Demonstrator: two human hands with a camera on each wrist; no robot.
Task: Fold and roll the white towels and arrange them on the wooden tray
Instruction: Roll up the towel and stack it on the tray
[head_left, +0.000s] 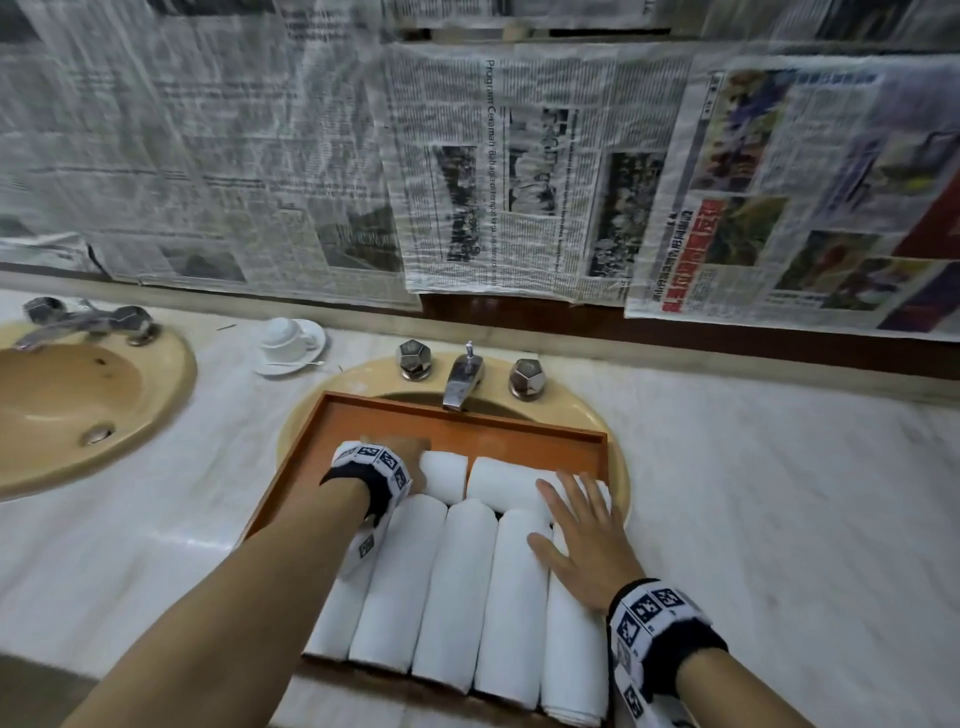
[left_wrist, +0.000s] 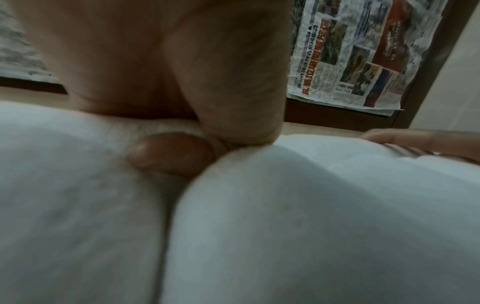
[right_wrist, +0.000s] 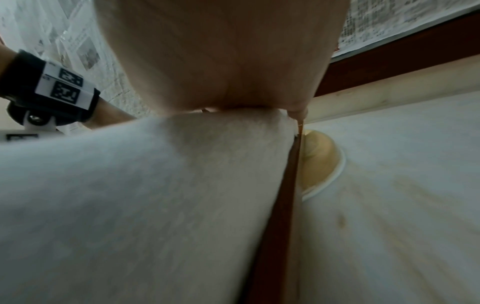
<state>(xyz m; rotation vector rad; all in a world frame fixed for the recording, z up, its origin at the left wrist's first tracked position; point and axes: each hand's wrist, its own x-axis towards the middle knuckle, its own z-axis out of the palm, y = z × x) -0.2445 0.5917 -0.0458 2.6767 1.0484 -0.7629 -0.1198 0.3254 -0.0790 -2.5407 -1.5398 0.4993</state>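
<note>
Five rolled towels (head_left: 457, 592) lying 6-to-12 on wooden tray (head_left: 311, 457); two crosswise rolls (head_left: 506, 483) at 12. Left hand (head_left: 410, 452) nearest the short one (head_left: 444, 475), grip hidden; right hand (head_left: 582, 540) flat, fingers straight, pressing.

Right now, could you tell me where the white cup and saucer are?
In the head view, the white cup and saucer sit on the counter between the two sinks, left of the tray.

White rolled towels (head_left: 457, 587) packed side-by-side, wooden tray (head_left: 467, 426), perhaps seven
</note>
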